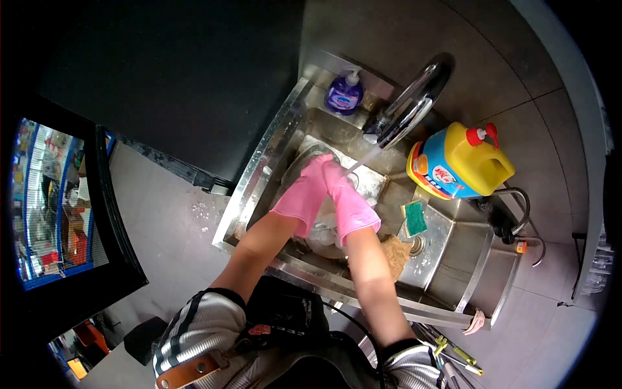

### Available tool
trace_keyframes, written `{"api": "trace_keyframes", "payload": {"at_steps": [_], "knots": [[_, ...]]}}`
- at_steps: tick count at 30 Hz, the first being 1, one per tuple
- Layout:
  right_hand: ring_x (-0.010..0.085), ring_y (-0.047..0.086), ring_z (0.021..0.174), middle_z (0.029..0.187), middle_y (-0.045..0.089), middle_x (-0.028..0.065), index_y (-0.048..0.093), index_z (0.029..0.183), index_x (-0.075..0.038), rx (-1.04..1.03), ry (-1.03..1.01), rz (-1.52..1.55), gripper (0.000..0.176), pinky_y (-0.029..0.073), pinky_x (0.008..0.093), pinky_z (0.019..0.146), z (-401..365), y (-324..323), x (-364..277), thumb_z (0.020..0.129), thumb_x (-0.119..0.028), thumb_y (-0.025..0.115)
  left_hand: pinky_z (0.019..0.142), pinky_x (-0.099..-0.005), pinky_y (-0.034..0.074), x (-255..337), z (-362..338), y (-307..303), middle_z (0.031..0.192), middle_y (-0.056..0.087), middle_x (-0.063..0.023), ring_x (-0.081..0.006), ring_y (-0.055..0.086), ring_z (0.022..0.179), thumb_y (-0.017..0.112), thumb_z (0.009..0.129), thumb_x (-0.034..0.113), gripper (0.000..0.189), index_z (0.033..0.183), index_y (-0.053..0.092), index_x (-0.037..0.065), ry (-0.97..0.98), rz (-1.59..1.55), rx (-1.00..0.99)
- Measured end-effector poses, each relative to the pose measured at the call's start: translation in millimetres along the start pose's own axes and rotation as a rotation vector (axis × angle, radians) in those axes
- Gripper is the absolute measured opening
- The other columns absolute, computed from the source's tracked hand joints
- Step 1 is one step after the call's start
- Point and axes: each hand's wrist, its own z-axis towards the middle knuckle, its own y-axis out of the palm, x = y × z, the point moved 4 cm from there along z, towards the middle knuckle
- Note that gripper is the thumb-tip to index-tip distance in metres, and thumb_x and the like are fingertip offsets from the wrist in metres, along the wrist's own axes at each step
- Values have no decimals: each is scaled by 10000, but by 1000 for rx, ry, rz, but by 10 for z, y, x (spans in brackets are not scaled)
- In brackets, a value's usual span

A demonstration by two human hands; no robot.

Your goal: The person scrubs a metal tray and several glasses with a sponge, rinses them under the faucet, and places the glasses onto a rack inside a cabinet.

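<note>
Both of my hands wear pink rubber gloves and meet inside the left basin of a metal sink. My left hand is closed beside the rim of a round, shiny, see-through or metal vessel. Pressed against it, my right hand is closed too, its fingers mostly hidden. What they grip between them I cannot make out. A thin stream of water runs from the chrome faucet down beside the right glove. Below the wrists lie clear, glossy items, partly covered by my arms.
A purple soap pump bottle stands at the back ledge. On the right are a yellow detergent jug, a green-and-yellow sponge and a brown scouring cloth. Long-handled tools lean below the sink; a dark panel borders its left.
</note>
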Motion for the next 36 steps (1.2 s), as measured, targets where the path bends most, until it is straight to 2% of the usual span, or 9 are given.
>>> {"api": "trace_keyframes", "payload": {"at_steps": [5, 8, 10, 14, 20, 23, 27, 30, 36], "knots": [[310, 611, 1133, 1210, 656, 175, 612, 1240, -1, -86, 199, 916, 549, 455, 371, 988, 330, 139, 560, 1005, -409, 328, 831, -374, 548, 48, -372, 61, 1143, 677, -157, -244, 666, 935, 818, 747, 326, 626, 1224, 624, -30, 25, -19, 55], [302, 615, 1096, 1199, 653, 161, 608, 1229, 1, -343, 452, 2046, 522, 462, 367, 972, 841, 332, 948, 1008, -395, 346, 758, -376, 560, 77, -374, 173, 1046, 693, -153, -251, 668, 833, 778, 803, 265, 460, 1133, 639, -24, 82, 53, 188], [297, 617, 1072, 1191, 651, 152, 605, 1222, 2, -473, 543, 2353, 505, 466, 365, 962, 1096, 400, 1094, 1011, -385, 359, 700, -377, 555, 122, -459, 259, 937, 688, -132, -254, 652, 752, 743, 841, 269, 345, 1045, 634, 13, 158, -61, -22], [268, 626, 1026, 1120, 656, 127, 597, 1186, 10, -136, -42, 1557, 360, 503, 362, 896, 489, 261, 441, 983, -281, 537, 652, -443, 555, 41, -449, 279, 834, 658, -107, -275, 622, 714, 701, 887, 286, 238, 965, 654, 66, 26, -395, -406], [250, 646, 999, 1084, 671, 109, 606, 1179, -14, -2, -124, 1405, 341, 516, 346, 856, -578, -136, -201, 951, -267, 607, 675, -445, 570, 183, -727, 358, 992, 672, -140, -301, 645, 781, 603, 949, 295, 289, 1127, 608, 67, -3, -276, -287], [241, 656, 985, 1066, 678, 100, 610, 1175, -25, 29, -145, 1375, 337, 522, 338, 836, -951, -264, -397, 935, -260, 641, 570, -375, 538, 290, -952, 459, 807, 675, -121, -269, 633, 636, 662, 911, 360, 311, 949, 645, 51, 84, -155, -26], [236, 672, 958, 1032, 689, 92, 627, 1151, -38, 195, -76, 1140, 335, 530, 322, 809, -1074, -341, -534, 901, -249, 701, 621, -375, 562, 104, -524, 420, 824, 693, -136, -239, 658, 659, 697, 892, 309, 313, 955, 678, 3, 122, -373, -249], [202, 665, 929, 969, 689, 70, 676, 1065, -42, -339, -190, 1207, 232, 515, 300, 805, -1012, -294, -467, 889, -192, 692, 635, -374, 565, 71, -441, 303, 829, 700, -141, -229, 663, 669, 724, 872, 308, 328, 924, 695, -14, 303, -224, 69], [177, 634, 813, 850, 662, 8, 708, 966, 8, -175, -445, 544, 178, 486, 277, 792, -1240, -235, -441, 835, -113, 703, 724, -362, 559, 320, -941, 294, 1010, 692, -112, -225, 664, 851, 664, 898, 324, 325, 1093, 656, 64, -42, 17, -148]]}}
